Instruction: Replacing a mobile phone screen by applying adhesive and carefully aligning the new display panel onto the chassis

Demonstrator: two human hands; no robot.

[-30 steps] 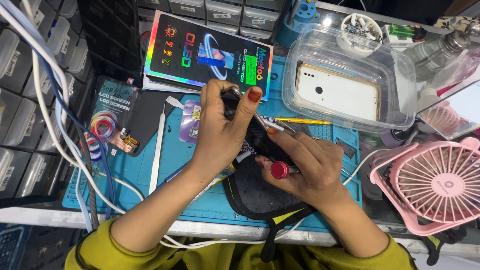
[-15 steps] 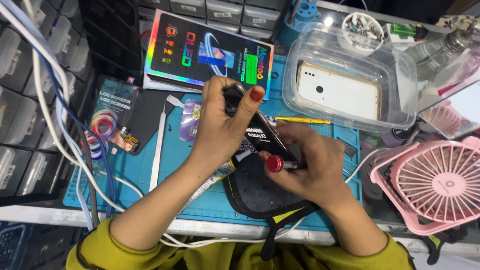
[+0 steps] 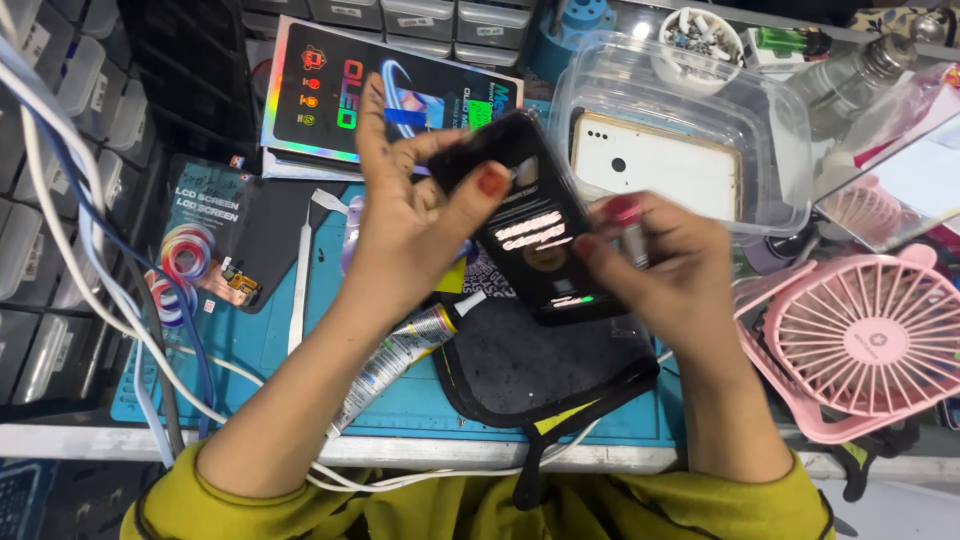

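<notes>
1. A black phone [image 3: 540, 240] is held tilted above the tabletop [image 3: 400, 400], its dark glossy face up
2. The left hand [image 3: 410, 220] has its grip closed on the phone's upper end, thumb across the front
3. The right hand [image 3: 660, 270] has its grip closed on the phone's right edge
4. Under the phone lies a black mat [image 3: 540, 370], with a glue tube [image 3: 400, 355] just beside it
5. Behind stands a clear plastic box [image 3: 690, 120] holding a white phone [image 3: 655, 165]; a pink fan [image 3: 870, 340] sits at the right
</notes>
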